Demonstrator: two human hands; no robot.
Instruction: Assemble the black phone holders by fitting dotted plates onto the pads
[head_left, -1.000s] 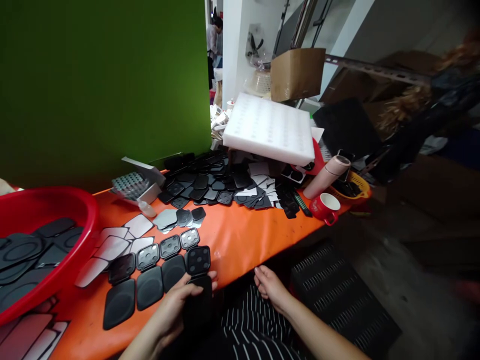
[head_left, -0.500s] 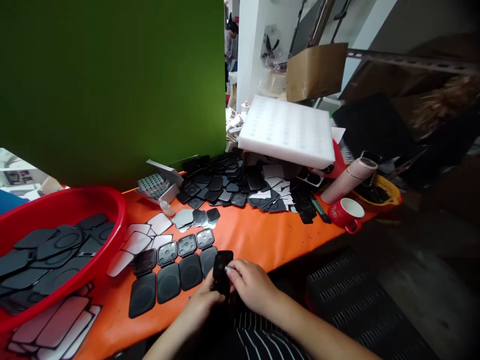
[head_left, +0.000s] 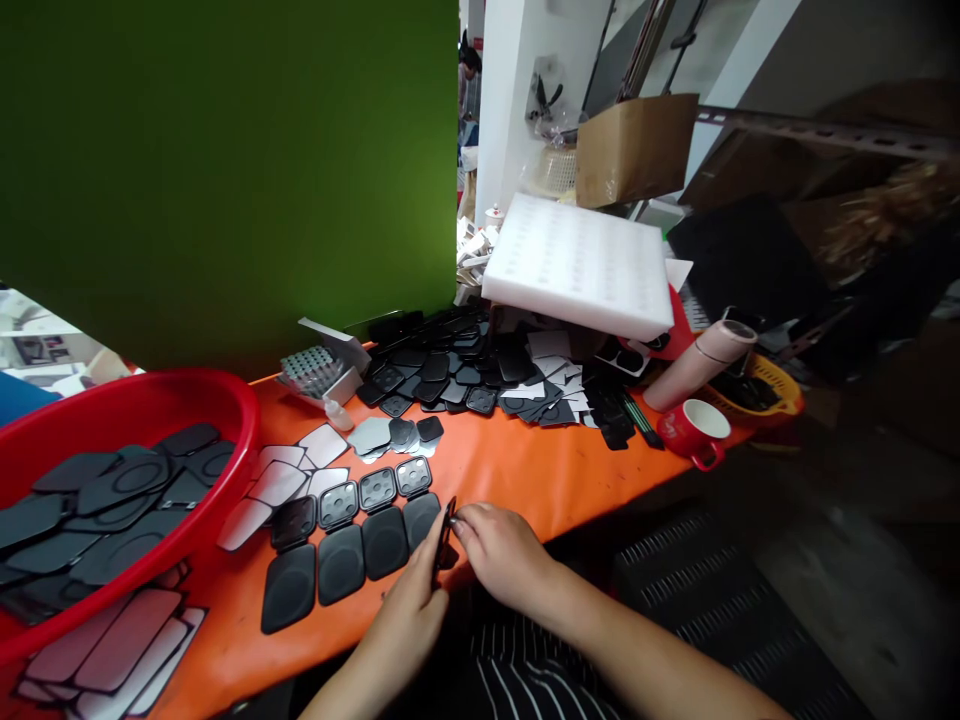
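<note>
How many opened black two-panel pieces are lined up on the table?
4, in one row: leftmost piece nearest the red tub, then second piece, third piece, and rightmost piece beside the left hand. The held black item isn't counted.

Orange table (head_left: 525, 465), red basin (head_left: 244, 430), black cases (head_left: 341, 565)

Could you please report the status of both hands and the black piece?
Left hand holding black piece, edge-on. Right hand at its upper end. Open black cases close by, to the left.
</note>
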